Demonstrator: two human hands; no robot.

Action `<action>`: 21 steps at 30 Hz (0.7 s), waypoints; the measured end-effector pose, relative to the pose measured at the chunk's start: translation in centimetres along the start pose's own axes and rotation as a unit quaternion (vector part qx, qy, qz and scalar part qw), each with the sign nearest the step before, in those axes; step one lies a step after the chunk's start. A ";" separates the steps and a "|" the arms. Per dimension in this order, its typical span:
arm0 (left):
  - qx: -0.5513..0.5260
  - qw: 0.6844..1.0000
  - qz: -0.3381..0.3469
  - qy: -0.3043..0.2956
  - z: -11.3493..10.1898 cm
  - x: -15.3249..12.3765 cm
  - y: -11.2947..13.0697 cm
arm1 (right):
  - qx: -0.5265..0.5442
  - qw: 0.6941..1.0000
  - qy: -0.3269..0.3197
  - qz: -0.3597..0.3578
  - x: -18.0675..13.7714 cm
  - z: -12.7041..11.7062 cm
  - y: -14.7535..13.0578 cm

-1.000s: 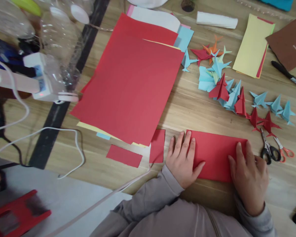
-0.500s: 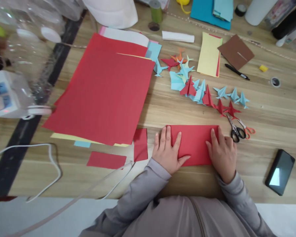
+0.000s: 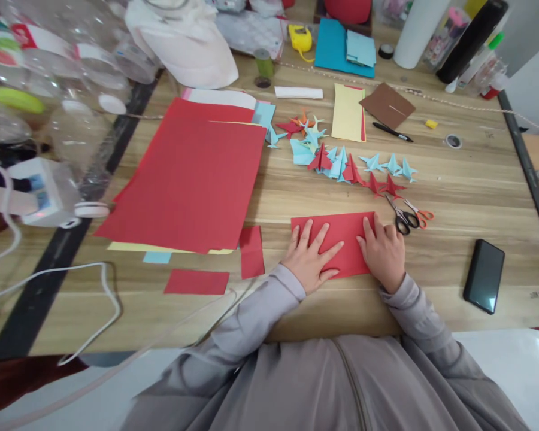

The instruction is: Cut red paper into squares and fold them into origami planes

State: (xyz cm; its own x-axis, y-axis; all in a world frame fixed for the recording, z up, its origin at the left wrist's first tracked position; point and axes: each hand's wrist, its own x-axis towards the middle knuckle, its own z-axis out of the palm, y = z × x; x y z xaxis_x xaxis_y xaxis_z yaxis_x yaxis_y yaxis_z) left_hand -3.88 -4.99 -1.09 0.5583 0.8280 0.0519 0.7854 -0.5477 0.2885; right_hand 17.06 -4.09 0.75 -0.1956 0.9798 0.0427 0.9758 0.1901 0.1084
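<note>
Red paper rectangle (image 3: 353,236), one: flat on the wooden table (image 3: 458,197), right of centre in the frame, long sides running roughly left to right; whether single or doubled, cannot tell.
Left hand (image 3: 308,260): open, palm down, fingers spread over the left part of the red paper rectangle.
Right hand (image 3: 384,254): open, laid on the right end of the same paper, thumb and first two fingers extended near its upper right corner, the others bent; nothing gripped.
Red strips, two: one lying lengthwise (image 3: 196,282), lower left of centre; one upright in the frame (image 3: 251,252), nearer the left hand.
Large red sheets (image 3: 188,185), stacked: left of centre, yellow and light blue edges showing beneath.
Folded paper figures (image 3: 353,170), red, light blue and orange: in a trail above the hands.
Black-handled scissors (image 3: 404,221) and orange-handled scissors (image 3: 422,215): side by side, just beyond the right hand.
Phone (image 3: 484,276), black: lower right.
Yellow slips (image 3: 348,114), brown paper (image 3: 386,106), black pen (image 3: 391,131): upper right of centre
</note>
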 end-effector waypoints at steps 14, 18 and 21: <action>0.018 0.999 0.000 -0.035 0.7 0.2 0.2 | 0.151 0.988 0.029 -0.015 0.7 -1.4 -6.1; 0.027 0.999 -0.010 -0.038 0.9 0.2 0.2 | 0.218 0.974 0.000 -0.063 1.2 -0.4 -7.7; 0.025 0.999 -0.002 -0.023 0.8 0.1 0.2 | 0.197 0.979 -0.003 -0.062 1.0 0.5 -6.0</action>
State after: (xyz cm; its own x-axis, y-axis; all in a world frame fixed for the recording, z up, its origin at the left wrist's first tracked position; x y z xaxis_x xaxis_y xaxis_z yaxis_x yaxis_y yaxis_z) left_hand -3.49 -5.07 -1.78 0.5658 0.8245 0.0066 0.7995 -0.5505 0.2404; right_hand 11.02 -4.26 -0.31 -0.3151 0.9479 0.0473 0.9073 0.3155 -0.2781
